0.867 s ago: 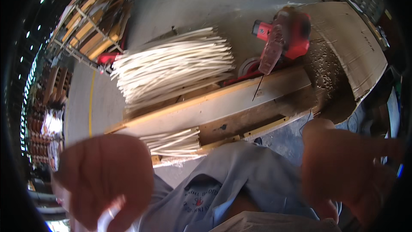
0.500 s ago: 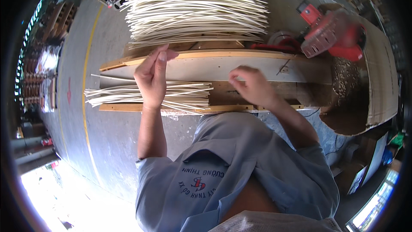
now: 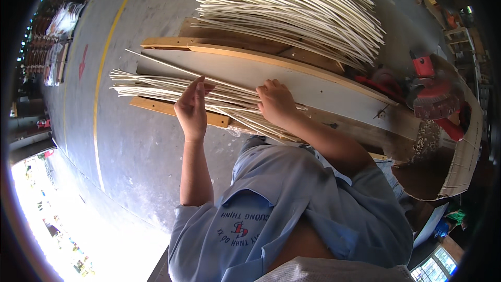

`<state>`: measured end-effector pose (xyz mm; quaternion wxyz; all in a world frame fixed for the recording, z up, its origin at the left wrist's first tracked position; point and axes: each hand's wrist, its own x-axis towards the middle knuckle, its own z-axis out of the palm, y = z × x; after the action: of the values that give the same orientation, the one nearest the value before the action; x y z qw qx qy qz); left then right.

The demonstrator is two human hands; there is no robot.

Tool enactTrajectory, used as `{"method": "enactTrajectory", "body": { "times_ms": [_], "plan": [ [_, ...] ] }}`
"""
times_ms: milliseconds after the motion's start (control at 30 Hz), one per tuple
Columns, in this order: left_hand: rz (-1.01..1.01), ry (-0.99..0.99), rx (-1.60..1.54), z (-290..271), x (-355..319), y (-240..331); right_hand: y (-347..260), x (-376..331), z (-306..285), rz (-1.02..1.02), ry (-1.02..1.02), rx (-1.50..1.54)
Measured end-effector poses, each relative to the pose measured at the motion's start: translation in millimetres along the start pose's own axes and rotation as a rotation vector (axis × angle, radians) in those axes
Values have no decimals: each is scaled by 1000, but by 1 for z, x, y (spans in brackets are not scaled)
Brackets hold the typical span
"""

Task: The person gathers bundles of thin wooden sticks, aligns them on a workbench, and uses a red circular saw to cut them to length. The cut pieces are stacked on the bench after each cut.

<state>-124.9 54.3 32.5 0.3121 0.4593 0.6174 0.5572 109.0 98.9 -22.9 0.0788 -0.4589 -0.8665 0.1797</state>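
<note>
One thin pale wooden stick [image 3: 163, 64] slants above a loose bundle of similar sticks [image 3: 151, 82], which lies along a long bench [image 3: 308, 91]. Thumb and fingers of my left hand [image 3: 191, 112] are pinched together where this stick passes. My right hand [image 3: 276, 102] curls its fingers at the stick's right end, over the bundle. The fingertips of both hands partly hide the stick, and the right palm covers some of the bundle.
Beyond the bench lies a large stack of pale sticks [image 3: 282, 8]. At the right stands a red power saw [image 3: 438, 99] beside a cardboard box [image 3: 464, 151], with wood chips [image 3: 427, 141] near it. A yellow line [image 3: 104, 62] runs along the floor at the left.
My head view has turned, so the bench now slants. My right hand has come down and left onto the stick's end. My left hand stays pinched, now at the stick.
</note>
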Motion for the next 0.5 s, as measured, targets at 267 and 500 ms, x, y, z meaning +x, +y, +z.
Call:
{"method": "enactTrajectory", "body": {
  "times_ms": [267,500],
  "plan": [
    [-22,-172,53,-2,44,-19,18,20,-1,89,-185,157],
    [-39,-210,-61,19,43,-14,43,59,-55,372,-626,726]
  ]
}}
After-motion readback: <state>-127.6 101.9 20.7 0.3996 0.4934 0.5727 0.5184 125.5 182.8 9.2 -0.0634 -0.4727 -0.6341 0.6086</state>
